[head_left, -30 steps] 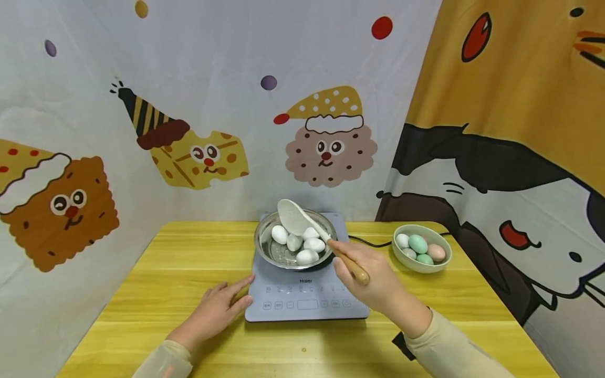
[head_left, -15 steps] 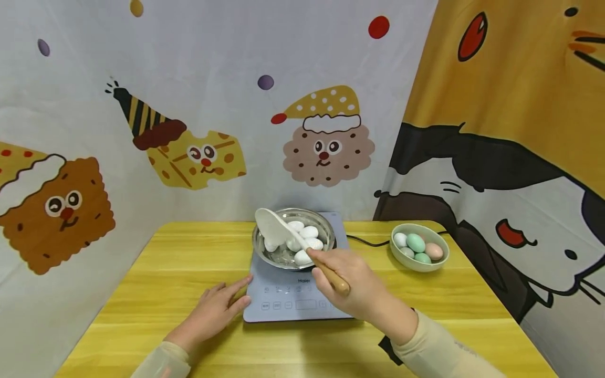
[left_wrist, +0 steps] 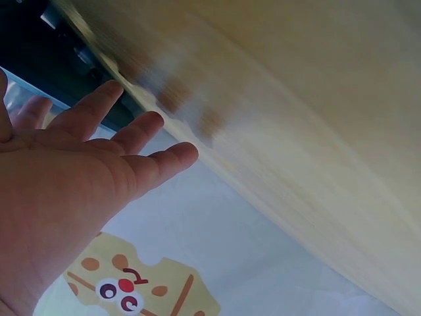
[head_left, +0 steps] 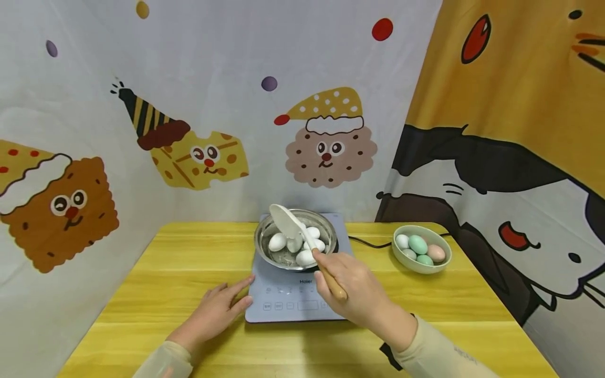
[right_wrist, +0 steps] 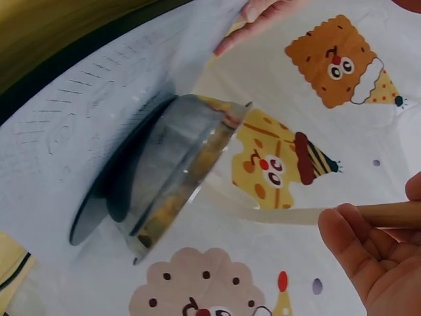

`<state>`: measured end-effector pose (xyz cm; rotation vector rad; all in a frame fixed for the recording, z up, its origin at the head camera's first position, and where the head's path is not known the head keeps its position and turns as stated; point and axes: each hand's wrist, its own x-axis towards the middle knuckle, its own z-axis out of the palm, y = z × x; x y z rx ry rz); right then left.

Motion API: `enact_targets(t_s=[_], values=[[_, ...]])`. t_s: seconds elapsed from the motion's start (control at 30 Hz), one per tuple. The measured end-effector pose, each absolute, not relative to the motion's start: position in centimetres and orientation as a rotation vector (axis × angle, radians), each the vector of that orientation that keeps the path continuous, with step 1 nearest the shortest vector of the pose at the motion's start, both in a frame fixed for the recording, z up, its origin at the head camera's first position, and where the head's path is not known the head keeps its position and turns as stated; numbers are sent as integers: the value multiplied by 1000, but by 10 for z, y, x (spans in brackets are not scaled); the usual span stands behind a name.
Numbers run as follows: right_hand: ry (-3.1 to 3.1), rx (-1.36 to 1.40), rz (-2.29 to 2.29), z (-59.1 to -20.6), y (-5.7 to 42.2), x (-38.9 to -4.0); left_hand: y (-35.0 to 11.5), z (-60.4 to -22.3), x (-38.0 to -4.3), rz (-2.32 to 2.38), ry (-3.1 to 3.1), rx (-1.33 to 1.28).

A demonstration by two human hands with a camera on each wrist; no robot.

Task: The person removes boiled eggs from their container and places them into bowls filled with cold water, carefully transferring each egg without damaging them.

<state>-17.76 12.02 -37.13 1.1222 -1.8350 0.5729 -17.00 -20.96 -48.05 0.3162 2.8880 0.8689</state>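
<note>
My right hand [head_left: 352, 286] grips the wooden handle [head_left: 333, 286] of a white ladle [head_left: 285, 220], whose head slants over the left part of a steel pan [head_left: 264, 254]. Several white eggs [head_left: 277, 242] lie in the pan, some partly hidden by the ladle. The pan sits on a pale blue induction cooktop [head_left: 274, 286]. At the cooktop's left edge rests my left hand [head_left: 212, 312], fingers extended and thumb apart, index fingertip and thumb at the edge. In the right wrist view, the ladle's neck [right_wrist: 289, 216] runs from my fingers toward the tilted-looking pan [right_wrist: 191, 145].
To the right stands a pale green bowl [head_left: 423, 269] holding several white, green and pink eggs [head_left: 418, 244]. A black cord [head_left: 368, 242] runs behind it from the cooktop. Printed cartoon curtains [head_left: 264, 157] hang right behind the yellow wooden table [head_left: 179, 262].
My right hand has shifted left and slightly down. The ladle swung left across the pan, then back a little to the right. The leftmost egg sits slightly lower. My left hand stays put.
</note>
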Motion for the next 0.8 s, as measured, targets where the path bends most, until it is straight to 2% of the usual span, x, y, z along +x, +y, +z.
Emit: enact_targets(t_s=[0.5, 0.67, 0.8], values=[[-1929, 1170, 715, -387, 132, -171, -208, -478, -169, 873, 2873, 336], [-2056, 1050, 1155, -393, 155, -162, -208, -480, -171, 875, 2871, 326], [-2115, 800, 1688, -395, 168, -160, -210, -483, -171, 873, 2874, 311]])
